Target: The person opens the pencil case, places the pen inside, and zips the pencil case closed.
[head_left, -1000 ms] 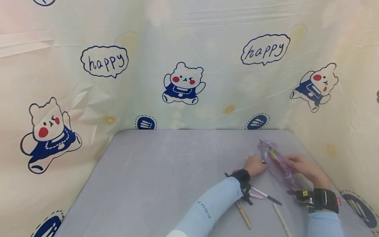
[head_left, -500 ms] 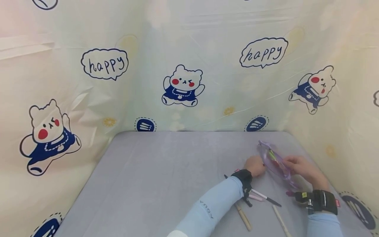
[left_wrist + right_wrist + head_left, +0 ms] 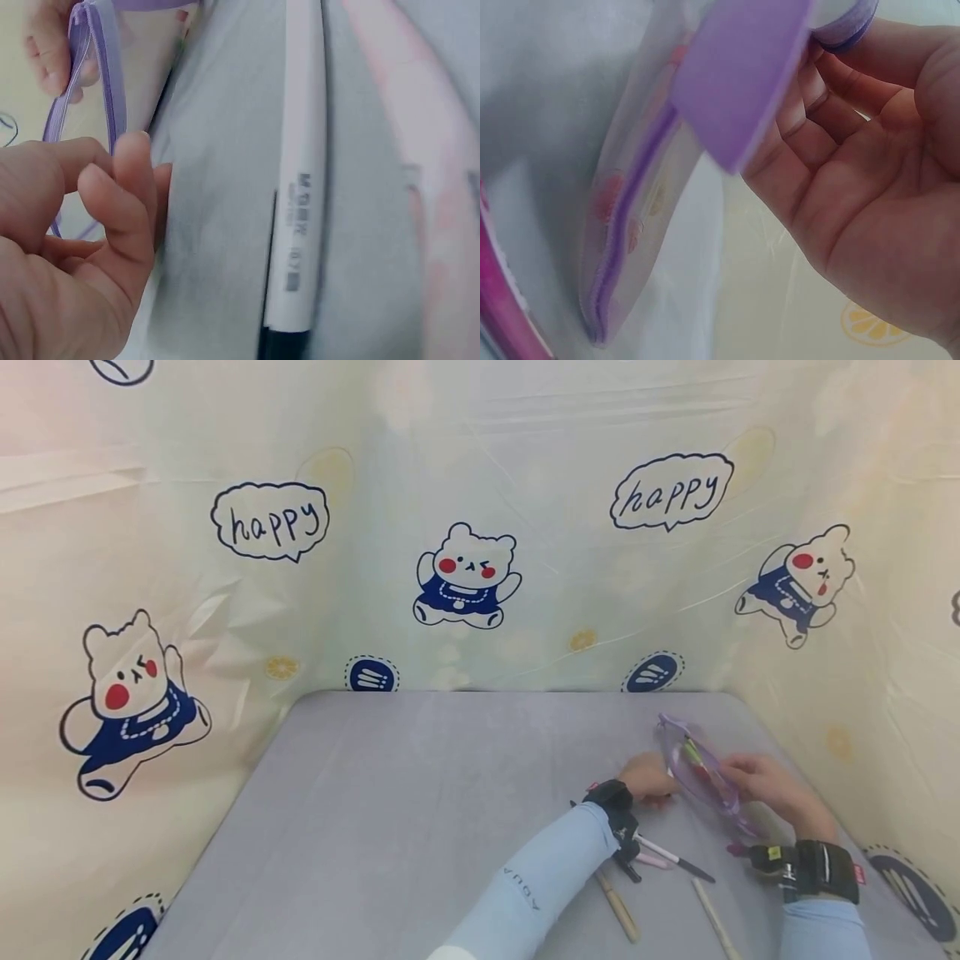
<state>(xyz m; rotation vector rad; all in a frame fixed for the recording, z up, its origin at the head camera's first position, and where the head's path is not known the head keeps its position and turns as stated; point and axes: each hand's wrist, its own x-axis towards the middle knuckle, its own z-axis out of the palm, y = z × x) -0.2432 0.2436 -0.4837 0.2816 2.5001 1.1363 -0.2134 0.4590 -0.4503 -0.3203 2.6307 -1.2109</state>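
A translucent pencil case (image 3: pixel 701 777) with purple zip edging stands open at the table's right side, green and red showing inside. My right hand (image 3: pixel 765 781) pinches its right edge between thumb and fingers; the purple edging (image 3: pixel 840 30) shows between them in the right wrist view. On the other side, my left hand (image 3: pixel 647 779) is at the left edge; in the left wrist view its thumb and fingertips (image 3: pixel 135 154) meet at the purple zip strip (image 3: pixel 112 82). A white pen (image 3: pixel 300 150) with a black end and a pink pen (image 3: pixel 405 112) lie beside this hand.
On the grey table (image 3: pixel 420 802) near the left forearm lie a tan pen (image 3: pixel 617 906) and an off-white pen (image 3: pixel 714 918). A magenta pen (image 3: pixel 506 292) lies close to the right wrist. Patterned curtain (image 3: pixel 555 568) surrounds the table's back and sides.
My left hand has shifted and turned slightly at the case's edge, with its fingers spreading a little. A dark tip seen there earlier no longer shows. My right hand keeps its hold.
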